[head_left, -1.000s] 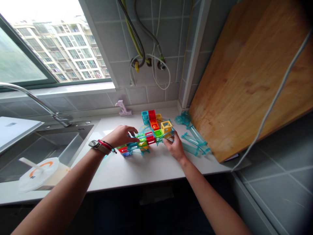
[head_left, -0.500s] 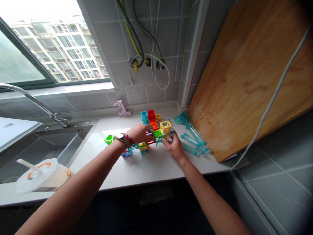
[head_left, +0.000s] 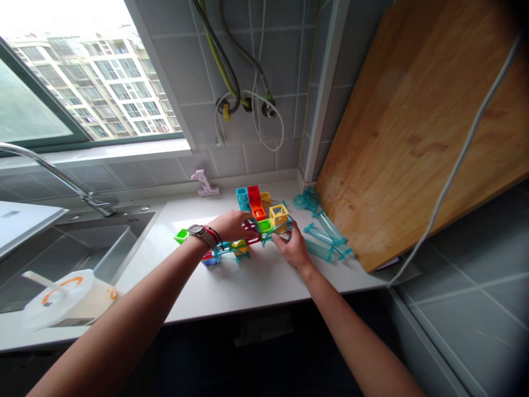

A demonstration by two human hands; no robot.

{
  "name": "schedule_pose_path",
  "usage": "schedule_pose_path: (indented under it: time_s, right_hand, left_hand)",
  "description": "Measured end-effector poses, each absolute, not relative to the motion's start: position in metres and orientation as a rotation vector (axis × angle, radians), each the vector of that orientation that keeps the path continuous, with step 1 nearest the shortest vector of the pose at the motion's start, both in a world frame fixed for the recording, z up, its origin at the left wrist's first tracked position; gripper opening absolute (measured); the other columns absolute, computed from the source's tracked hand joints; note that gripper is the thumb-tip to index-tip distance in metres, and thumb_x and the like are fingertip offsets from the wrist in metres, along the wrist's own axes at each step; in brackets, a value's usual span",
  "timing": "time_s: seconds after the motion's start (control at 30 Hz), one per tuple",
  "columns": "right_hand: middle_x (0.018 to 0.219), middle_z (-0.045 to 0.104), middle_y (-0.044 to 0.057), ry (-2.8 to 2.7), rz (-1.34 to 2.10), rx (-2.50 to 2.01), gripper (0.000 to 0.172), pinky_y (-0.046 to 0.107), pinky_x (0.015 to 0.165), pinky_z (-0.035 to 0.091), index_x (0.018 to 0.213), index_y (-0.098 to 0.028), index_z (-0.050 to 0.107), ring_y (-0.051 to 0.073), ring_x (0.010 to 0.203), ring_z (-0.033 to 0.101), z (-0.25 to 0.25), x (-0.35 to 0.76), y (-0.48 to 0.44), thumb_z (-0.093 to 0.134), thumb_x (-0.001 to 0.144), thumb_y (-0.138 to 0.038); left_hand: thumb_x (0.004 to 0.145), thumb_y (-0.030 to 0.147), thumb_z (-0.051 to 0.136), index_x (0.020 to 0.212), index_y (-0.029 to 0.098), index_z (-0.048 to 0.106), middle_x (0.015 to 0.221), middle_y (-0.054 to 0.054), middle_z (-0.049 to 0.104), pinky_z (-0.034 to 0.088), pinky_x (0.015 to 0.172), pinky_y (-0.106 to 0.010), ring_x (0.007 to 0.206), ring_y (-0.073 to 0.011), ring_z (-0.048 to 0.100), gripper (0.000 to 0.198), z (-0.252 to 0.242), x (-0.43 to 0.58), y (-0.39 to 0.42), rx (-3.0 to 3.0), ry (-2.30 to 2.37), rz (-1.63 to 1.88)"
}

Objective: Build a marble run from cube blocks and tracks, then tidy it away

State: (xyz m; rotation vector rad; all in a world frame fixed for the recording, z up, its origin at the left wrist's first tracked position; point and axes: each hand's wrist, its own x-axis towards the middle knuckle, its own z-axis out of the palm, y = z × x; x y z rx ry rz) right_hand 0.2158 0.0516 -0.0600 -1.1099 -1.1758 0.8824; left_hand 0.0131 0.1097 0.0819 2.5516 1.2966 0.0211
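Note:
A cluster of colourful cube blocks stands on the white counter. My left hand reaches in from the left, its fingers closed on a dark red block that they partly cover. On the other side, my right hand pinches a curved clear-teal track piece between thumb and fingers, against a green block. A yellow open-frame cube rises just behind. Orange, red and teal blocks stand farther back. Another teal track piece lies under my left wrist.
Loose teal track pieces lie to the right, near a leaning wooden board. A lidded cup with a straw stands front left beside the sink. A pale purple piece stands by the wall. A cable hangs at right.
The view has shifted slightly. Both hands keep nearly the same place and grip at the blocks, with only a small change in my left fingers.

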Motion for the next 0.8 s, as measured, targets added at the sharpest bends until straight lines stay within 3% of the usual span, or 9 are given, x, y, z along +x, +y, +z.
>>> schedule_pose_path:
  time_s: [0.1,0.27,0.43,0.57,0.7,0.8]
  right_hand:
    - [0.144,0.056,0.014,-1.178,0.878,-1.113,0.075,0.045,0.093,0.062,0.147,-0.029,0.046,0.031,0.124,0.063,-0.059,0.216,0.052,0.077,0.08,-0.038]
    - [0.145,0.056,0.014,-1.178,0.875,-1.12,0.077,0.045,0.091,0.063,0.148,-0.029,0.045,0.032,0.124,0.063,-0.059,0.216,0.052,0.078,0.079,-0.037]
    - [0.144,0.057,0.014,-1.19,0.856,-1.134,0.078,0.045,0.089,0.064,0.149,-0.028,0.045,0.032,0.121,0.064,-0.057,0.217,0.051,0.078,0.079,-0.039]
    - [0.141,0.059,0.014,-1.187,0.855,-1.138,0.077,0.045,0.088,0.064,0.148,-0.028,0.046,0.031,0.118,0.066,-0.056,0.216,0.05,0.078,0.079,-0.041]
    - [0.14,0.061,0.013,-1.193,0.86,-1.13,0.073,0.044,0.087,0.064,0.144,-0.028,0.048,0.03,0.117,0.067,-0.054,0.216,0.05,0.078,0.079,-0.042]
    - [0.135,0.064,0.013,-1.202,0.855,-1.127,0.066,0.043,0.087,0.064,0.138,-0.026,0.052,0.03,0.116,0.068,-0.054,0.216,0.049,0.078,0.079,-0.042]
  left_hand:
    - [0.083,0.063,0.066,0.109,0.024,0.074,0.103,-0.008,0.079,0.054,0.073,-0.032,0.087,-0.0265,0.074,0.048,0.082,0.012,0.11,2.536,1.316,0.012]
    - [0.077,0.074,0.067,0.134,0.023,0.064,0.119,-0.01,0.078,0.056,0.082,-0.033,0.099,-0.0283,0.075,0.077,0.091,0.004,0.114,2.415,1.357,0.051]
    - [0.089,0.076,0.053,0.129,0.022,0.067,0.116,-0.01,0.078,0.057,0.082,-0.034,0.1,-0.028,0.076,0.069,0.121,-0.024,0.112,2.303,1.4,0.261]
    - [0.096,0.067,0.051,0.123,0.022,0.068,0.121,-0.009,0.076,0.059,0.088,-0.037,0.106,-0.0269,0.073,0.055,0.13,-0.055,0.081,2.25,1.479,0.744]
    - [0.098,0.054,0.055,0.136,0.027,0.055,0.139,-0.01,0.065,0.056,0.102,-0.042,0.126,-0.0257,0.064,0.047,0.092,-0.081,0.03,2.024,1.618,1.447]
    - [0.095,0.051,0.062,0.145,0.029,0.043,0.146,-0.013,0.057,0.054,0.107,-0.046,0.132,-0.0276,0.06,0.058,0.045,-0.098,0.006,1.885,1.633,1.459]
